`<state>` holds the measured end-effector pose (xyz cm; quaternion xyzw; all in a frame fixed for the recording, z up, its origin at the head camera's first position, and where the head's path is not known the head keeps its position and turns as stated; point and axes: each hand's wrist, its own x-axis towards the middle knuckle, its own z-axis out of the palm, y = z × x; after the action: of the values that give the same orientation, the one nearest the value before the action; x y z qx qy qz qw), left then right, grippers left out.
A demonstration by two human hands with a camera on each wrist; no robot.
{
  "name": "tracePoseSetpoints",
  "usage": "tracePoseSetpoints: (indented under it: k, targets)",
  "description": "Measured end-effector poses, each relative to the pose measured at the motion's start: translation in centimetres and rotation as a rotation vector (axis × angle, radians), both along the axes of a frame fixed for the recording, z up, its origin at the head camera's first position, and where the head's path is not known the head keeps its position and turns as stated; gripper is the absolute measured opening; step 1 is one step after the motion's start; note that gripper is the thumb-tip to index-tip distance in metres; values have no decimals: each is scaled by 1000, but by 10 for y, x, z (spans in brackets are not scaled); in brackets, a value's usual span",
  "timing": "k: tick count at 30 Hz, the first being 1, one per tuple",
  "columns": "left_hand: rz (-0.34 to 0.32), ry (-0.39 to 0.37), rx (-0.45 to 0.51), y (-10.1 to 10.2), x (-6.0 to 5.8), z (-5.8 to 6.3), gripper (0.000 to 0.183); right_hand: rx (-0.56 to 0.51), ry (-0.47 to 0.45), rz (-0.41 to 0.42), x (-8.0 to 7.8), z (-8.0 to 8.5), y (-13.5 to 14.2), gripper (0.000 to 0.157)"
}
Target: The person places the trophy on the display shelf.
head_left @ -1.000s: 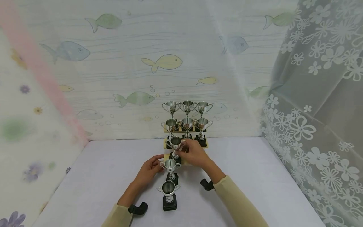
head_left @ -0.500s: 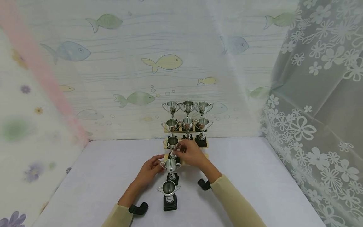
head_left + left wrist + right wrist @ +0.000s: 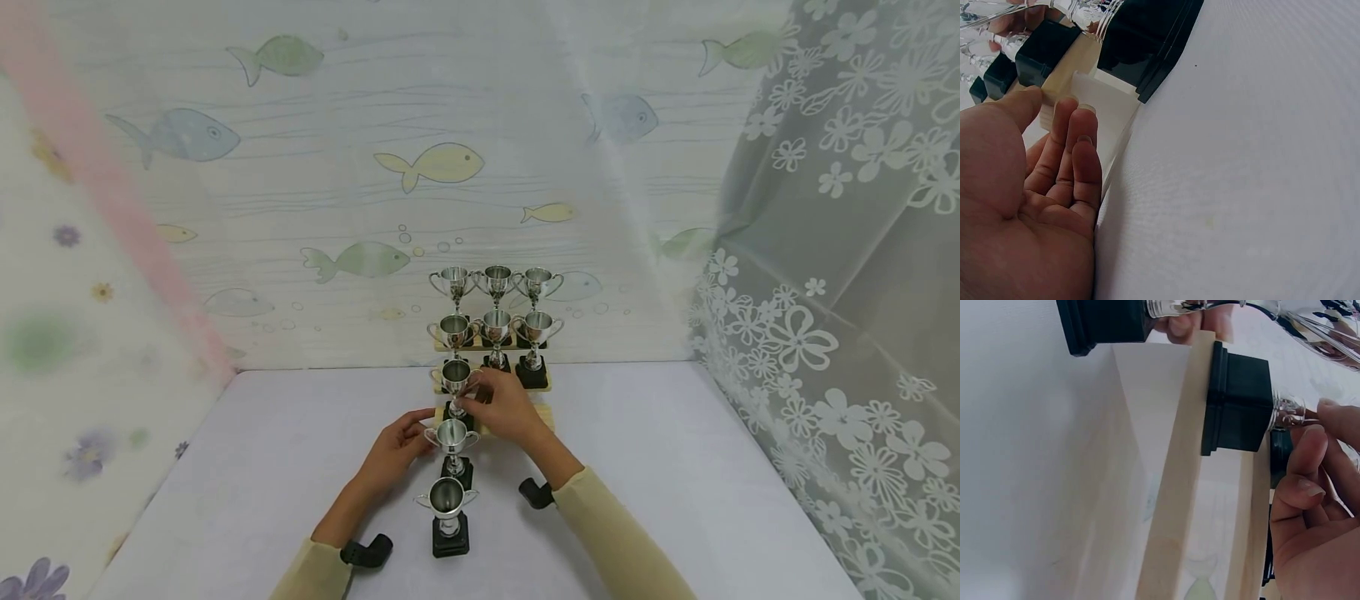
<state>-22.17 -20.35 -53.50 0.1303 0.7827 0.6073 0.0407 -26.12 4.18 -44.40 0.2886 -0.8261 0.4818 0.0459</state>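
My right hand [image 3: 508,406] pinches the stem of a small silver trophy cup [image 3: 456,379] with two handles. In the right wrist view its square black base [image 3: 1241,403] rests on the front plank of a tiered wooden rack [image 3: 1169,525]. The cup stands upright at the rack's left end. My left hand [image 3: 396,452] holds the left end of that front plank, with thumb and fingertips on the pale wood [image 3: 1072,69] in the left wrist view. Close beside my left hand a second trophy cup [image 3: 452,440] stands on the table, and a third trophy cup [image 3: 447,504] is nearer the front.
Behind, several more trophy cups [image 3: 497,327] stand in threes on the rack's two higher planks. The front plank [image 3: 546,415] shows bare wood at its right. A white cloth covers the table [image 3: 645,467]; a fish-print curtain [image 3: 300,192] hangs behind.
My right hand has moved the trophy cup slightly left along the front plank to its left end. The left hand and the two cups on the table have stayed put.
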Motion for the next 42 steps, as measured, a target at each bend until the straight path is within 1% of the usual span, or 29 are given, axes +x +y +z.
tracePoseSetpoints:
  k: [7,12,16,20,24,31,37,42]
  targets:
    - [4,-7,-16,0,0,1,44,-65,29,6,2,-6,3,7]
    - [7,-10,-22,0,0,0,44,-109,6,8,3,-12,6,10]
    - [12,-17,-30,0,0,-1,44,-152,-22,10,8,-17,11,14]
    - [14,-18,-32,-1,-1,-1,44,-183,-25,18,14,-21,17,15]
    - [15,-5,-45,-1,-1,-1,44,-175,-18,32,22,-24,22,14]
    - [21,-10,-33,-1,-1,-1,44,-150,-15,70,34,-33,25,26]
    - [10,-10,-22,0,0,0,44,-127,19,108,41,-37,23,33]
    - [9,-7,-10,0,-1,0,44,-122,17,126,44,-40,20,35]
